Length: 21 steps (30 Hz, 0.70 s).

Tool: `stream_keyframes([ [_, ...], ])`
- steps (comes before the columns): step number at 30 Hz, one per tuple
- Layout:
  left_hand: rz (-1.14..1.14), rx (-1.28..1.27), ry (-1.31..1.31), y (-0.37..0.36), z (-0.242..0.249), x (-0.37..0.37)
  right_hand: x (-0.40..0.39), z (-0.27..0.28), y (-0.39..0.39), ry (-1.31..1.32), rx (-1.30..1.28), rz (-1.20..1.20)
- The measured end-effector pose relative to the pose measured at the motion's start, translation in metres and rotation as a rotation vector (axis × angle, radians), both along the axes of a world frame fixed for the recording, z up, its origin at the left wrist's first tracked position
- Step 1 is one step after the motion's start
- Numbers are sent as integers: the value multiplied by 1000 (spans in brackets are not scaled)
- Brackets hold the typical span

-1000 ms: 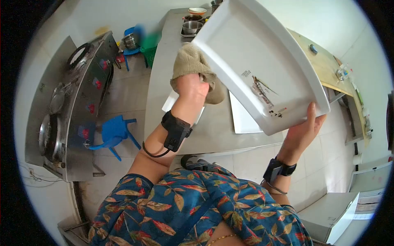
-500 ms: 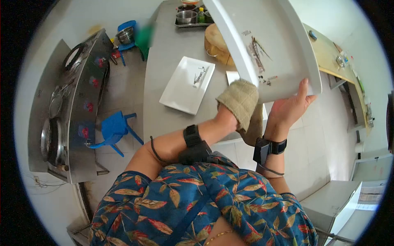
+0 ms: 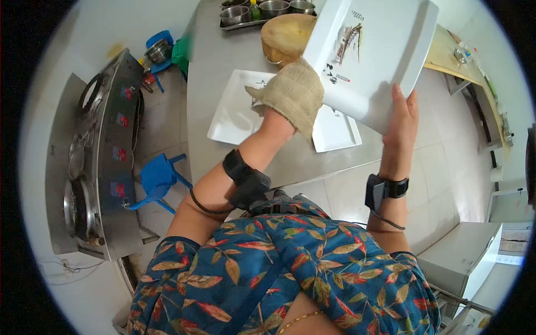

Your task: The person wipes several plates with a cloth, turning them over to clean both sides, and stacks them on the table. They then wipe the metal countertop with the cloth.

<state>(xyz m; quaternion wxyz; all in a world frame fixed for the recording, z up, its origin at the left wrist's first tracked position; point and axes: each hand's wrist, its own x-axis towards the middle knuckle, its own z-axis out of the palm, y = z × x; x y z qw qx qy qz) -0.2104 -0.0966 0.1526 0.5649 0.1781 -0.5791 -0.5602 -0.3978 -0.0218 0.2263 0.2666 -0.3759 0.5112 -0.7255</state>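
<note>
A white rectangular plate (image 3: 377, 67) with a dark printed design is held up, tilted, above the steel table. My right hand (image 3: 401, 123) grips its lower right edge, thumb lying on the face and fingers behind. At its left edge is a beige cloth (image 3: 296, 92), wrapped over my left hand (image 3: 279, 124); the fingers are hidden beneath the fabric, which presses against the plate's side. Below my left forearm and the cloth, a second white plate (image 3: 223, 120) lies on the table. Another white plate (image 3: 339, 138) lies at the table's near edge, partly hidden.
A round wooden chopping block (image 3: 287, 36) stands on the steel table (image 3: 204, 61). Behind it, a tray (image 3: 245, 25) bears several metal bowls and a green bottle. To the left are a stove counter (image 3: 106, 167) with woks and a blue stool (image 3: 159, 176).
My left hand and the cloth have moved left and up along the plate's edge. The held plate has turned and shifted slightly, and the near-edge plate shows more.
</note>
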Motion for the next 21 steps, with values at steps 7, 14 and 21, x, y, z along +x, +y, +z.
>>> stream_keyframes([
  [7, -206, 683, 313, 20, 28, -10, -10, -10, -7, -9, -95, -45],
  [14, -81, 424, -144, 29, 10, 17, -80, -42, -26, -16, 52, -131],
  [21, -130, 522, 419, 37, 13, 56, -112, -145, -30, 107, 494, 360],
])
